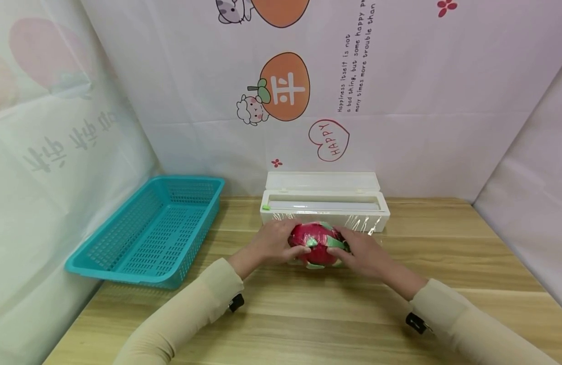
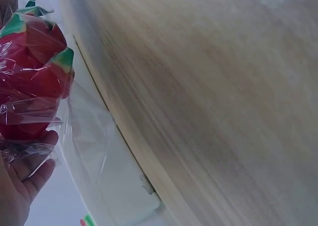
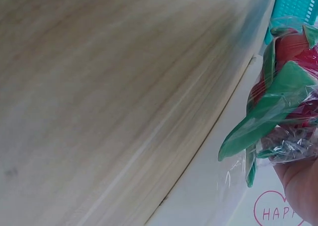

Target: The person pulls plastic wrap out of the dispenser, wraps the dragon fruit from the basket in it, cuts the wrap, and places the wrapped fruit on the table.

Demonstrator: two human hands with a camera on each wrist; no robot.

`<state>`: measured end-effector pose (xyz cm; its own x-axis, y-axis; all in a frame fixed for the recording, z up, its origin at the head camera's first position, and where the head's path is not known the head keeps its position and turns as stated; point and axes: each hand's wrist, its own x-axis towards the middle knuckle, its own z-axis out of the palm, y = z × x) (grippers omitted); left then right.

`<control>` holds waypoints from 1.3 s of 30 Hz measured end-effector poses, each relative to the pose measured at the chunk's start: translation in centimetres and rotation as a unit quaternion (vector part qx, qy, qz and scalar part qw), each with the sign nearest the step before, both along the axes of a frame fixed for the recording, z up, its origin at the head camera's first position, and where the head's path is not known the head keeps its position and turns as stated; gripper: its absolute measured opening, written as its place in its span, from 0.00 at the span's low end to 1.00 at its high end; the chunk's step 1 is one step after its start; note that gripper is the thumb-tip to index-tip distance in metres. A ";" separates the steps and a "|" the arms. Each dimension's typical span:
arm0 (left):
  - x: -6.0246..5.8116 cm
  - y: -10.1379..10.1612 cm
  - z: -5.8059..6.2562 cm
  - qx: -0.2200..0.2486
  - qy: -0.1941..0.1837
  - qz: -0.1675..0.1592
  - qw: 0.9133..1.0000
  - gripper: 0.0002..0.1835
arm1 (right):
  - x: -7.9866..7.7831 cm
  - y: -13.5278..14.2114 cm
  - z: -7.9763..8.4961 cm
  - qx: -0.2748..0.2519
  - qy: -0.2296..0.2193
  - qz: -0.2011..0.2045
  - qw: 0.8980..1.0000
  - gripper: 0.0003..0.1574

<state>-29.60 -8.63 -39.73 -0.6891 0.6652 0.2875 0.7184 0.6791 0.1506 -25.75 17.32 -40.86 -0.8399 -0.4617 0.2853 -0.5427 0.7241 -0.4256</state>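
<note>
Between my two hands is a red dragon fruit (image 1: 314, 239) with green scales, wrapped in clear plastic film. My left hand (image 1: 275, 243) grips its left end, the thumb on the near side. At the right end, my right hand (image 1: 364, 253) holds it in the same way. Both wrist views show the crinkled film over the dragon fruit (image 2: 30, 72), bunched near the fingers. Just behind the fruit stands a white cling film box (image 1: 326, 219) with its lid raised and a roll (image 1: 324, 206) inside. Clear film hangs over the box's front.
A teal plastic basket (image 1: 173, 268) with mesh sides sits on the left of the wooden table (image 1: 308, 324). Behind the box rises a white printed cloth (image 1: 422, 142), and similar cloth covers the left and right sides. A green slider (image 1: 266, 207) is at the box's left end.
</note>
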 end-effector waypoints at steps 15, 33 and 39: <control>0.0 0.4 -0.5 0.045 -0.064 0.047 0.996 0.31 | -0.9 0.4 0.4 -0.038 -0.052 0.023 0.998 0.31; -0.9 0.7 -0.1 0.067 -0.127 0.060 0.988 0.30 | -2.1 0.7 1.3 -0.051 -0.149 0.035 0.987 0.26; -1.0 0.8 -0.1 0.070 -0.142 0.065 0.985 0.26 | -2.3 0.8 1.3 -0.057 -0.162 0.035 0.984 0.29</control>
<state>-30.61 -7.85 -39.80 -0.8314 0.5338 0.1542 0.5426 0.7204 0.4320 -28.04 18.15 -39.51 -0.8627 -0.5022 0.0601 -0.4114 0.6276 -0.6610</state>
